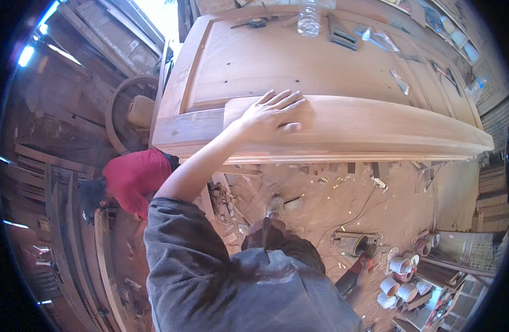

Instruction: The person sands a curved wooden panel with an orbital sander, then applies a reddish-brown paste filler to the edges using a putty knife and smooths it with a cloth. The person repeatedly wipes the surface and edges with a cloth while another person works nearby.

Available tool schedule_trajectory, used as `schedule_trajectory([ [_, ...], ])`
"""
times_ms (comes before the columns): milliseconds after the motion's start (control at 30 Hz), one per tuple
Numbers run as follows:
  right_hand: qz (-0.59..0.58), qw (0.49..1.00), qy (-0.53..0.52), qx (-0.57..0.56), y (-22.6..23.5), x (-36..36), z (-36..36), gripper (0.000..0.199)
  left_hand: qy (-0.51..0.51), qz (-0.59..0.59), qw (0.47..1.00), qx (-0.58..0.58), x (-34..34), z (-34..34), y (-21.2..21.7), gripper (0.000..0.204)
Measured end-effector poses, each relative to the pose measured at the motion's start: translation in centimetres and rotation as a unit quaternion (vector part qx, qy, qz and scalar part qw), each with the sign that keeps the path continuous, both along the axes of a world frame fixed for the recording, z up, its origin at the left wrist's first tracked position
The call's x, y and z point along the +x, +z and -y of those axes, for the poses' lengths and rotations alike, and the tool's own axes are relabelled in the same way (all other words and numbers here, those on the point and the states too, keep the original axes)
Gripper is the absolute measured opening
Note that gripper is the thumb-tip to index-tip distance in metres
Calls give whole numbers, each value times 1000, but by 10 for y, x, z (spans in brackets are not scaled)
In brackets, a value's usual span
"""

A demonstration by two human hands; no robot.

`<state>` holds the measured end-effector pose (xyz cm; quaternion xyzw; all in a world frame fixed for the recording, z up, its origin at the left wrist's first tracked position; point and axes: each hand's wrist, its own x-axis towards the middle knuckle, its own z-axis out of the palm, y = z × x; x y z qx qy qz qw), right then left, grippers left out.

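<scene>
My left hand [275, 113] lies flat with its fingers spread on a smooth, pale wooden board [376, 117]. This board runs along the near edge of a large wooden panel piece [254, 61] that resembles a door lying flat. A greyer stretch of wood [191, 126] shows at the board's left end. My left forearm crosses the near edge from below, and nothing is in that hand. No part of my right hand shows.
A clear plastic bottle [308, 25], a handsaw [342, 36] and several small tools lie on the panel's far side. At left, a person in a red shirt [135, 176] bends beside long timbers [106, 260]. Several buckets [399, 265] and wood scraps [232, 210] are on the floor.
</scene>
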<state>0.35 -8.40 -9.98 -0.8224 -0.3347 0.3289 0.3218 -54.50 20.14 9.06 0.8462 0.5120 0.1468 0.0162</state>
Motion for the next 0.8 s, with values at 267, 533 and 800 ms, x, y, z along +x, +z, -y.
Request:
schedule_trajectory([
  [267, -3, 999, 13, -45, -4, -25, -51, 70, 223, -222, 949, 3, -160, -55, -2, 43],
  [533, -70, 997, -23, 4, 15, -47, -93, 59, -147, 10, 988, -45, -17, -21, 12, 63],
  [800, -137, 986, -80, 42, -5, -13, -71, 53, -260, 22, 965, 1, 127, -135, -7, 59],
])
